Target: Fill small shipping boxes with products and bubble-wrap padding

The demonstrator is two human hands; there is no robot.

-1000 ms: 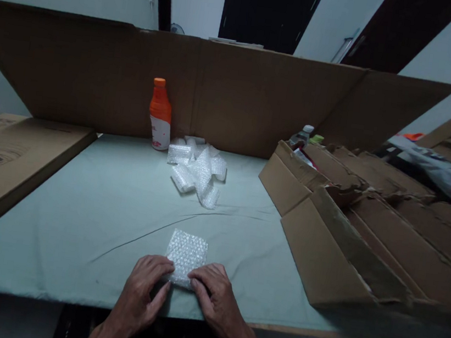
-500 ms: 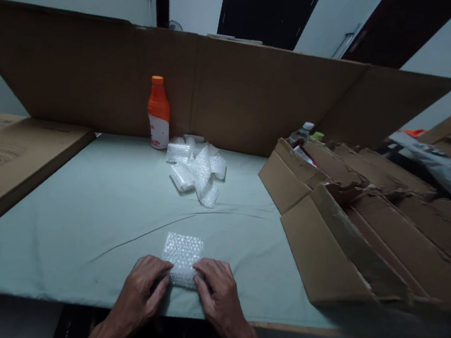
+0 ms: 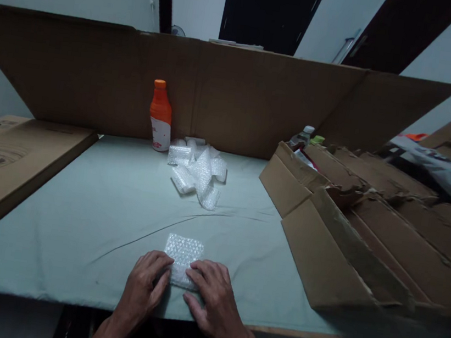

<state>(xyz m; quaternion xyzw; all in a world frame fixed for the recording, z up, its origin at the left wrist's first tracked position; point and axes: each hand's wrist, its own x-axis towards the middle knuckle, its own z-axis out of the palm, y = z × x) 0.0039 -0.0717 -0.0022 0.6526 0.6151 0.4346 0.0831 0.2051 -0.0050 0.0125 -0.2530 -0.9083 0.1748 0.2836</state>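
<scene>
A small piece of bubble wrap (image 3: 185, 248) lies near the front edge of the table, its near part folded over into a flat band. My left hand (image 3: 147, 280) grips the left end of that band, fingers curled above and thumb close below. On the right end rest the fingertips of my right hand (image 3: 212, 295), with its thumb spread away toward the table edge. Farther back is a loose heap of bubble wrap strips (image 3: 202, 172). Left of the heap, an orange bottle with a white label (image 3: 161, 116) stands against the cardboard.
A tall cardboard panel (image 3: 243, 99) closes off the back of the pale green tablecloth (image 3: 92, 201). On the left lies a flat cardboard box (image 3: 14, 163). Open cardboard boxes (image 3: 322, 254) line the right side, with a clear bottle (image 3: 302, 136) sticking out behind.
My right hand's thumb has come away from the bubble wrap and dropped toward me, while its fingers reach slightly farther over the fold. My left hand stays nearly in place.
</scene>
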